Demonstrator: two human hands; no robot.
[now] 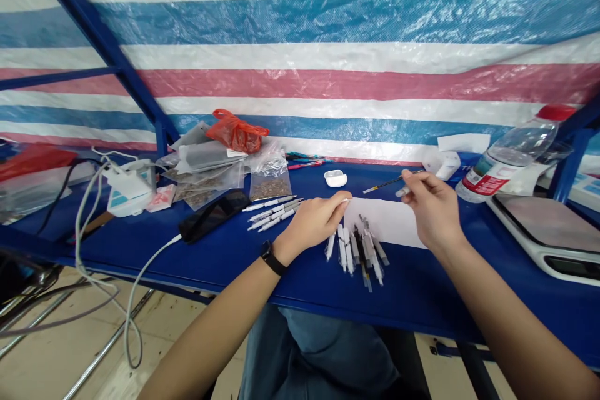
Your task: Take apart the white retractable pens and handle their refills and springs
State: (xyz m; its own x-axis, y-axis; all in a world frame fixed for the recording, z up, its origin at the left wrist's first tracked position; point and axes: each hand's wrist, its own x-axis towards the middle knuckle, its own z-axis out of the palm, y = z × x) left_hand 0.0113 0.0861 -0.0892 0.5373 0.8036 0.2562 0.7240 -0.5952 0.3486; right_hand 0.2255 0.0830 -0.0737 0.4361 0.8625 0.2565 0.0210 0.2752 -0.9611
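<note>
My right hand (434,209) is closed over the right end of a white sheet of paper (394,215). Between its thumb and fingers is a thin pen refill (383,185), dark with a clear yellowish end pointing left; a short whitish piece also shows at the fingertips. My left hand (319,219), with a black wristband, pinches a small white bit at the paper's left edge; its kind is unclear. Below the paper lies a loose pile of white pen parts (345,250) and dark refills (363,253). Several white pens (272,212) lie left of my left hand.
A black phone (213,217) on a cable and bags of small brown parts (270,184) lie left. A white earbud case (335,179) sits behind the paper. At right stand a clear bottle (509,159) with a red cap and a scale (553,225). Striped sheeting (328,56) hangs behind.
</note>
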